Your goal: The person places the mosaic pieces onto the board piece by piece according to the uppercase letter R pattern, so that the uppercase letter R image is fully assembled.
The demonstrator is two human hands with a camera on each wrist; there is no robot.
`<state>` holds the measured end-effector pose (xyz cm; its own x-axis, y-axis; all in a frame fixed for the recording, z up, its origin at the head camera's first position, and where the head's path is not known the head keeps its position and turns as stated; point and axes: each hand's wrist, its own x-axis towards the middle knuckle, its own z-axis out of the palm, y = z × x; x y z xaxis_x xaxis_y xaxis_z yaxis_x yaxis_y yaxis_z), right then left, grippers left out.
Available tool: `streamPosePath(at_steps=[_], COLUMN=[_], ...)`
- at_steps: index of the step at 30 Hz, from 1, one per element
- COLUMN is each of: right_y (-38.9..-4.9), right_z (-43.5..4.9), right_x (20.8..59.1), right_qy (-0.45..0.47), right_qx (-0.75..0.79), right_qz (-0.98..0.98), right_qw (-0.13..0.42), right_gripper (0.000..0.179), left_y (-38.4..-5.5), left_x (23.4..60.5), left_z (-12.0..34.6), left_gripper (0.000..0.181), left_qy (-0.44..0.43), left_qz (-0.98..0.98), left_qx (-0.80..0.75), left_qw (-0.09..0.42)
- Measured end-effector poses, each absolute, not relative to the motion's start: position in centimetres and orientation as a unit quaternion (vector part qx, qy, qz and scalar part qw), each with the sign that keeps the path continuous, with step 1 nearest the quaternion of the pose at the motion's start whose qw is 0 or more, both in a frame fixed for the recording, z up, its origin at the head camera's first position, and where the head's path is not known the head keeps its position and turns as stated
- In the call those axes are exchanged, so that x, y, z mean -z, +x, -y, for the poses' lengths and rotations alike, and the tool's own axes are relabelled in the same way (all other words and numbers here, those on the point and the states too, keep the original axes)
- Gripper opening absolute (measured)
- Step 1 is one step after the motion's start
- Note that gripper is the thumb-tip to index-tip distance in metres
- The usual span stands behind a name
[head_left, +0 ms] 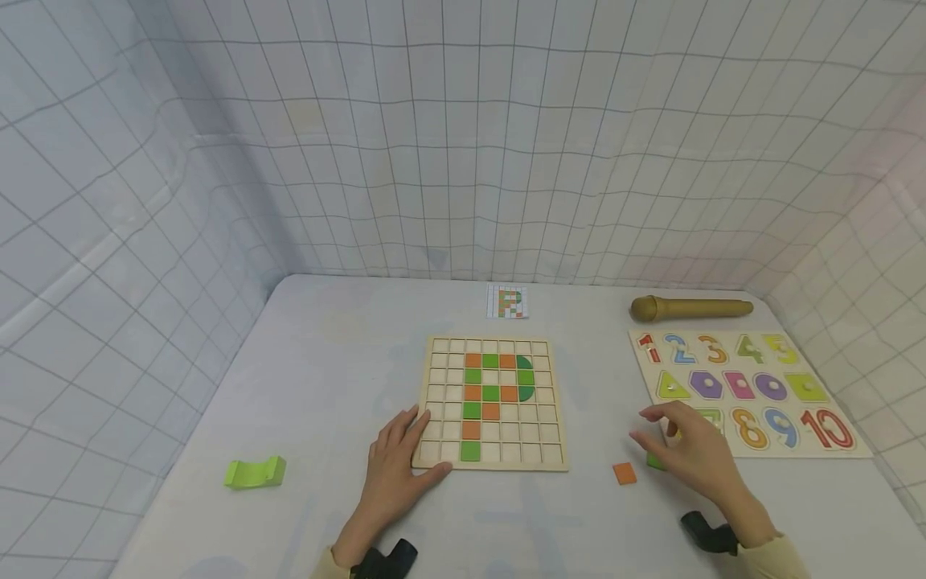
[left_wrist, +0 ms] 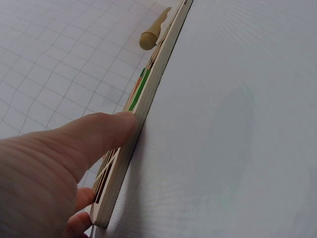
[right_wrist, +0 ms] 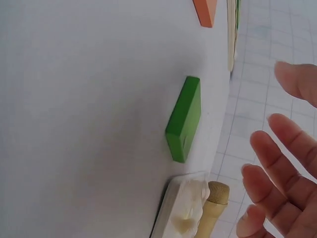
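Observation:
A square wooden grid board (head_left: pixel 506 452) lies flat with green and orange tiles in its cells, forming a P shape. My left hand (head_left: pixel 396 466) rests at its near left corner, fingers along the left side. In the left wrist view the thumb (left_wrist: pixel 106 130) touches the front edge. To the right of the board, my right hand (head_left: pixel 690 450) hovers with fingers spread and holds nothing. Partly hidden beneath it is a loose green square tile (head_left: pixel 654 462), fully seen in the right wrist view (right_wrist: pixel 184 119). Left of that tile lies a loose orange tile (head_left: pixel 624 474).
A number and shape puzzle board (head_left: pixel 788 453) lies at the right, behind my right hand. Beyond it is a tan microphone-shaped object (head_left: pixel 692 309). A small pattern card (head_left: pixel 492 303) lies behind the grid board, and a green curved block (head_left: pixel 255 474) sits at far left.

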<state>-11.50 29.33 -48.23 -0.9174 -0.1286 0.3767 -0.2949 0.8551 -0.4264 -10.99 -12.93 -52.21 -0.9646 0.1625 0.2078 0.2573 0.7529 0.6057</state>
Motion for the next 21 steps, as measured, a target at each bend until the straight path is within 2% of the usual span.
streamPosePath(at_steps=[11, 21], right_y=[-10.89, -10.81], right_z=[-29.98, -30.16], right_x=[47.53, 47.51], right_qy=[0.079, 0.076], right_qx=[-0.230, -0.218], right_qz=[0.969, 0.973], right_qw=[0.051, 0.021], right_gripper=[0.042, 0.039], left_y=[-10.89, -10.94], left_x=[52.00, 52.15], left_z=[12.80, 12.85], left_gripper=[0.079, 0.079], left_qy=[-0.115, -0.113], left_qz=[0.932, 0.933], left_qx=[0.335, 0.335], left_qw=[0.076, 0.075])
